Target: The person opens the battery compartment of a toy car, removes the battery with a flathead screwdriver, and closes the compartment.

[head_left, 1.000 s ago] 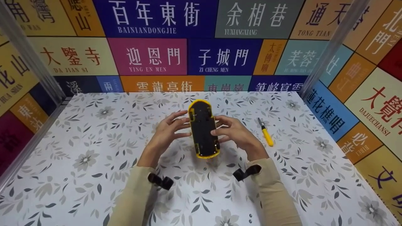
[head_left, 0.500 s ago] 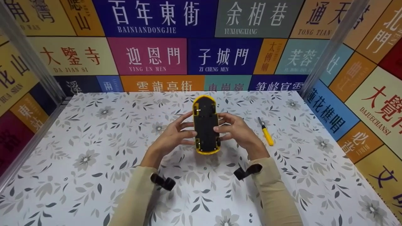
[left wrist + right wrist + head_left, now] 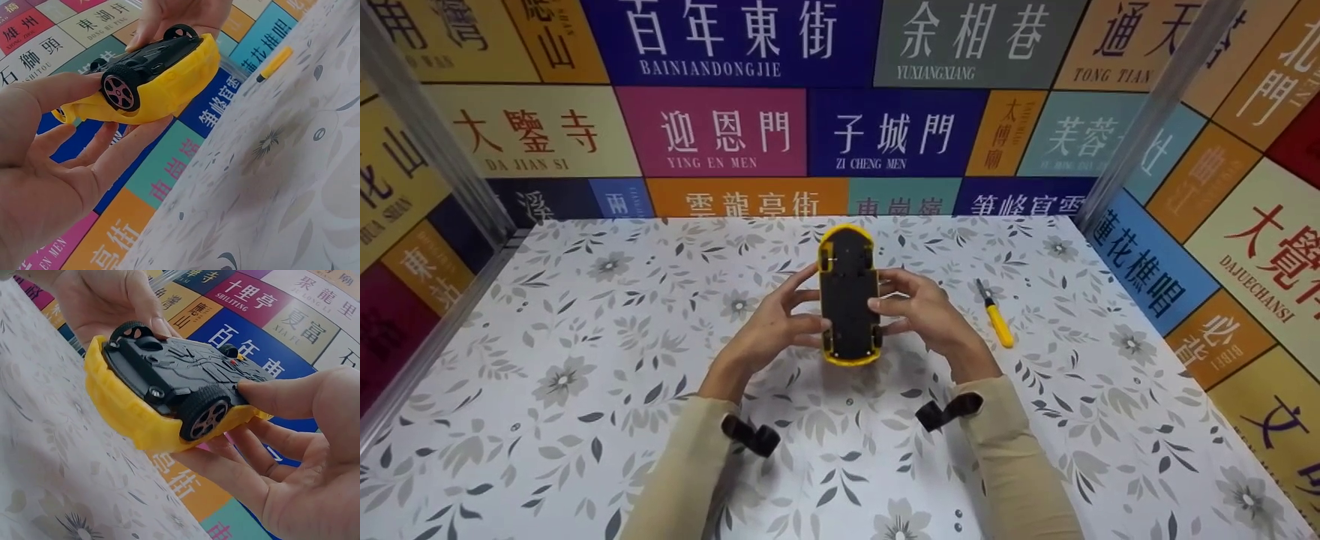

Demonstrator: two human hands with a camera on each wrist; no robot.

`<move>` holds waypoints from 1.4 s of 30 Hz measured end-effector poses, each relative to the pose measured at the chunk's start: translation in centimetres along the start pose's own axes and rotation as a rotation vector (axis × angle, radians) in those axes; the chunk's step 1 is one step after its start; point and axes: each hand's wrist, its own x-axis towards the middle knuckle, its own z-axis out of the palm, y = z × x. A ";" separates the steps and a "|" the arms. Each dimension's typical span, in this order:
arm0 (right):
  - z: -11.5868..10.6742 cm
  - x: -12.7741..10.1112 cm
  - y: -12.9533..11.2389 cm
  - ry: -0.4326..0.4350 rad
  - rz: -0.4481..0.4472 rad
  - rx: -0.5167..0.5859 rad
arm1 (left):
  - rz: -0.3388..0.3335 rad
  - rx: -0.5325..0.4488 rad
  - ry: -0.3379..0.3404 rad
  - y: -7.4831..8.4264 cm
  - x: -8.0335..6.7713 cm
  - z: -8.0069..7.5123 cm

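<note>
hands (image 3: 847,319) around upturned toy car (image 3: 849,300)

Toy car (image 3: 849,296) yellow body, black underside; screwdriver (image 3: 996,318) yellow handle; tabletop (image 3: 547,360) white, grey floral.

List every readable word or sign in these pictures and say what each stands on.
"BAINIANDONGJIE": dark blue wall panel.
"YUXIANGXIANG": grey wall panel.
"YING EN MEN": pink wall panel.
"ZI CHENG MEN": blue wall panel.
"DA JIAN SI": cream wall panel.
"DAJUECHANSI": cream panel on the right wall.
"SHILITING": red wall panel.
Toy car, held by left hand and right hand, and screwdriver: no text.
</note>
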 end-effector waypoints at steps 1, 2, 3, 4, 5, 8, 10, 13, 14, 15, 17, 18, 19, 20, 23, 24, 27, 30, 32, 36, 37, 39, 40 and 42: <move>0.1 0.0 -0.1 -0.001 -0.012 -0.018 | 0.002 -0.004 0.002 0.0 0.0 -0.1; 0.1 -0.1 -0.2 -0.005 -0.025 -0.032 | 0.003 -0.014 0.001 0.0 0.0 -0.1; 0.2 -0.1 -0.3 -0.005 -0.036 -0.047 | 0.004 -0.024 0.001 0.0 0.0 -0.1; 0.2 -0.1 -0.3 -0.004 -0.043 -0.062 | 0.006 -0.029 -0.001 0.0 0.0 -0.2; 0.3 -0.1 -0.4 -0.003 -0.048 -0.068 | 0.003 -0.035 -0.002 0.1 0.0 -0.2; 0.5 -0.1 -0.4 -0.001 -0.058 -0.078 | -0.008 -0.045 -0.008 0.1 0.0 -0.1; 0.6 -0.1 -0.4 0.001 -0.065 -0.081 | -0.010 -0.033 -0.009 0.1 0.0 -0.1; 0.7 -0.2 -0.4 -0.008 -0.081 -0.075 | -0.004 -0.026 -0.005 0.1 -0.1 -0.1; 0.7 -0.2 -0.4 -0.015 -0.092 -0.072 | 0.001 -0.022 -0.004 0.1 -0.1 -0.1; 0.7 -0.2 -0.5 -0.024 -0.104 -0.068 | 0.007 -0.018 -0.004 0.0 -0.1 -0.1; 0.7 -0.3 -0.6 -0.039 -0.123 -0.063 | 0.011 -0.020 0.000 0.0 -0.1 -0.1; 0.8 -0.3 -0.6 -0.043 -0.130 -0.062 | 0.012 -0.023 0.002 0.0 -0.1 -0.1; 0.8 -0.3 -0.6 -0.045 -0.136 -0.064 | 0.013 -0.026 0.005 0.0 -0.1 -0.1; 0.8 -0.4 -0.7 -0.048 -0.146 -0.070 | 0.014 -0.028 0.007 -0.1 -0.1 -0.1; 0.9 -0.4 -0.7 -0.041 -0.167 -0.087 | 0.013 -0.041 0.014 -0.1 -0.1 -0.1; 1.0 -0.5 -0.7 -0.039 -0.177 -0.095 | 0.013 -0.042 0.016 -0.1 -0.1 -0.1; 1.0 -0.5 -0.6 -0.031 -0.203 -0.114 | 0.012 -0.039 0.014 0.0 -0.1 0.0; 1.1 -0.5 -0.5 -0.029 -0.210 -0.134 | 0.009 -0.038 0.019 0.0 -0.1 0.0; 1.1 -0.5 -0.4 -0.033 -0.208 -0.141 | 0.012 -0.030 0.021 0.0 -0.1 0.0; 1.2 -0.5 -0.3 -0.048 -0.206 -0.144 | 0.014 -0.002 0.022 -0.1 -0.1 0.0; 1.2 -0.5 -0.2 -0.051 -0.207 -0.143 | 0.013 0.006 0.022 -0.1 -0.1 0.0; 1.2 -0.5 -0.2 -0.053 -0.210 -0.147 | 0.008 0.014 0.029 -0.1 0.0 0.1; 1.2 -0.5 -0.2 -0.052 -0.210 -0.149 | 0.004 0.016 0.034 -0.1 0.0 0.1; 1.3 -0.5 -0.2 -0.046 -0.211 -0.152 | 0.006 0.026 0.035 -0.1 0.0 0.1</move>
